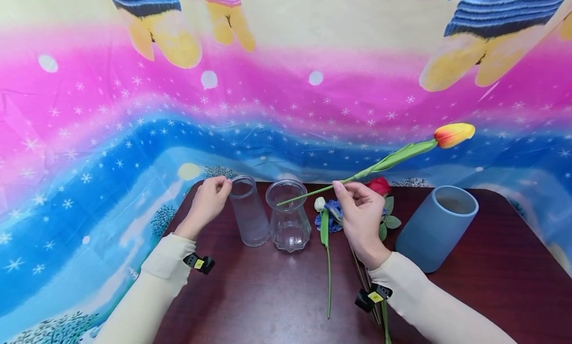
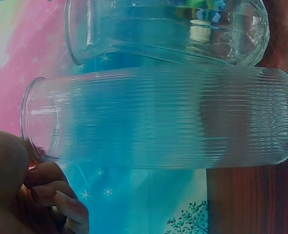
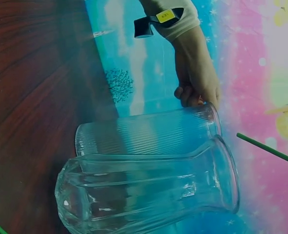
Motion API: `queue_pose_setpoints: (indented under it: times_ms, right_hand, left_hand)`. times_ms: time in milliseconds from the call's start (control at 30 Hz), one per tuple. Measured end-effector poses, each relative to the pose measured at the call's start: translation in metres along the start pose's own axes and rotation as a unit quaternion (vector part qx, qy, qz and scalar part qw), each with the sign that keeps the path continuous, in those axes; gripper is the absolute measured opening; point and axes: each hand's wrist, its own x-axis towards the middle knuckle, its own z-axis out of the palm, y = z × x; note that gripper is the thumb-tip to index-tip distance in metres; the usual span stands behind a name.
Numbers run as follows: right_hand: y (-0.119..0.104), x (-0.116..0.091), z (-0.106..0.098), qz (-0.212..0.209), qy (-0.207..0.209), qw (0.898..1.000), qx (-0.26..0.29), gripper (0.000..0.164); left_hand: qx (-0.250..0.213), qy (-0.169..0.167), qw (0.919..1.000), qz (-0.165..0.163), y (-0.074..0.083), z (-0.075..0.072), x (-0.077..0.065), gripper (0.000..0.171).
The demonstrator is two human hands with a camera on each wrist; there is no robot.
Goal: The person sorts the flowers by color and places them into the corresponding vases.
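Note:
My left hand point(image 1: 210, 201) pinches the rim of a ribbed clear glass vase point(image 1: 250, 220), which stands upright; its curled fingers show at the rim in the left wrist view. Between thumb and fingers, my right hand point(image 1: 363, 220) holds an artificial tulip point(image 1: 453, 135) by its green stem, the yellow-orange bloom pointing up to the right. In the right wrist view the cut end of the stem point(image 3: 260, 144) is beyond the vase mouths, touching neither. Beside the ribbed vase is a faceted clear glass vase point(image 1: 290, 230) with a flared rim.
A tall blue vase point(image 1: 433, 230) stands on the dark wooden table point(image 1: 268, 294) at the right. Partly behind my right hand lie a white-budded flower point(image 1: 320, 203), a blue flower point(image 1: 332, 217) and a red rose point(image 1: 379, 186). A patterned cloth point(image 1: 268, 110) hangs behind the table.

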Motion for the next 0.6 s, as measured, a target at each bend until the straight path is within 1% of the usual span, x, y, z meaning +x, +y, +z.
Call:
queue_pose_setpoints:
  times_ms: [100, 200, 333, 500, 600]
  right_hand:
    - [-0.002, 0.003, 0.003, -0.002, -0.002, 1.0, 0.001, 0.019]
    - [-0.004, 0.007, 0.006, -0.008, -0.008, 1.0, -0.01, 0.02]
    - [-0.006, 0.012, 0.013, -0.031, -0.022, 0.999, -0.018, 0.018]
    - [-0.009, 0.017, 0.027, -0.057, -0.034, 0.998, -0.007, 0.016]
    - [-0.01, 0.02, 0.036, -0.063, -0.043, 0.997, -0.003, 0.017]
  left_hand:
    - [-0.003, -0.002, 1.0, 0.003, -0.001, 0.0, 0.0, 0.043]
    - [-0.004, -0.001, 1.0, 0.002, -0.001, 0.001, 0.0, 0.043]
    - [-0.009, 0.002, 1.0, 0.002, -0.002, 0.001, 0.0, 0.044]
    - [-0.015, 0.001, 0.9999, 0.004, -0.002, 0.0, 0.0, 0.045]
    - [-0.016, 0.0, 0.9999, 0.002, -0.001, 0.0, 0.0, 0.045]
